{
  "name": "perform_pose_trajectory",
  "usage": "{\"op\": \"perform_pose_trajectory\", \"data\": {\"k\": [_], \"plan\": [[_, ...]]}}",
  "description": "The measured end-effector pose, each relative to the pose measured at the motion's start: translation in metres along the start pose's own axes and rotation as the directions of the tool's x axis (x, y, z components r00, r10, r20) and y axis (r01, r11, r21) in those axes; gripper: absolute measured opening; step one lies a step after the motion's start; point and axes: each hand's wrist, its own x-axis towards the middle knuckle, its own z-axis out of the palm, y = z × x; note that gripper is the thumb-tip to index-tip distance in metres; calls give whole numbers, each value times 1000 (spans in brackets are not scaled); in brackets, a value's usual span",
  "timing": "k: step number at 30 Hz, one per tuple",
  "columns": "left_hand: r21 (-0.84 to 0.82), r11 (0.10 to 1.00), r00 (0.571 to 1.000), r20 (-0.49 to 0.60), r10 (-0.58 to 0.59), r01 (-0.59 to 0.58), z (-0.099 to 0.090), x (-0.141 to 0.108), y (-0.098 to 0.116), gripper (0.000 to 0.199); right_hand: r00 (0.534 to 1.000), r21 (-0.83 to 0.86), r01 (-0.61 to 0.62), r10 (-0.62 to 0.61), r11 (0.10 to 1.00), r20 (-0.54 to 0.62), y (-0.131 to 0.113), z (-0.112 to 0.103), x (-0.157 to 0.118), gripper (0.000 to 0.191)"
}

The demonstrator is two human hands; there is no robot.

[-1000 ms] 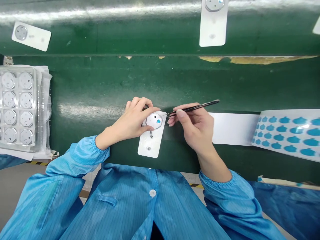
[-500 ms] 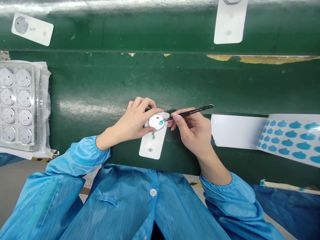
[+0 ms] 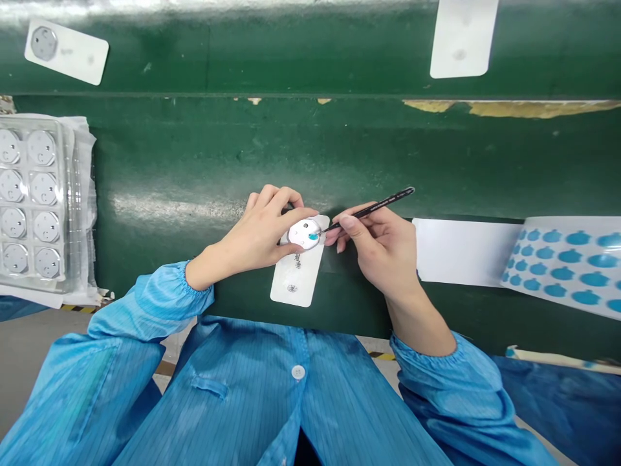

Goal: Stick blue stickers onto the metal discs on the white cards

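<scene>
Between thumb and index finger, my left hand grips a round white disc at the top of a white card. Dark printed marks show on the card's lower part. A small blue patch lies on the disc's right side. My right hand pinches a slim black tool, whose thin tip touches or hovers at the blue patch; the exact contact is too small to tell.
At the left edge stands a clear tray of round discs. A sheet of blue stickers lies at the right over white paper. Further back are a card with a disc and another white card.
My right hand has shifted slightly right, and the black tool's back end has risen a little. The blue patch looks smaller or differently angled. The whole view has shifted slightly.
</scene>
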Motion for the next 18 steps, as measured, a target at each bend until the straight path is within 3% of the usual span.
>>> {"op": "perform_pose_trajectory", "data": {"k": [4, 18], "plan": [[-4, 1000, 1000, 0, 1, -1, 0, 0, 0, 50, 999, 44, -42, 44, 998, -30, -2, 1, 4, 37], [-15, 1000, 1000, -3, 14, -14, -1, 1, 0, 48, 993, 62, -117, 114, 991, 43, -7, -1, 14, 45]]}}
